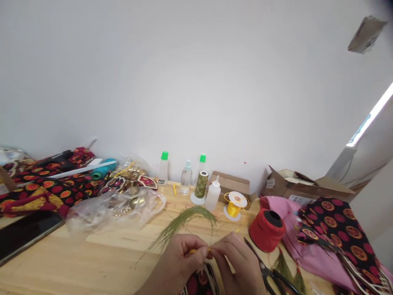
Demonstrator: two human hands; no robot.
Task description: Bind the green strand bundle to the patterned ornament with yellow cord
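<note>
Together, fingers (201, 253) pinching yellow thread (193, 251).

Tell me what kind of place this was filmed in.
Probably a small craft or sewing workspace: a wooden table holds a big red thread spool, black-handled scissors and patterned fabric.

On the pale wooden table (89, 262), a flat black phone (29, 234) lies left of a crinkly clear plastic bag (104, 215). A small round yellow thread reel (233, 210) sits left of a big red thread cone (265, 234), behind the black metal scissors (264, 268).
</note>
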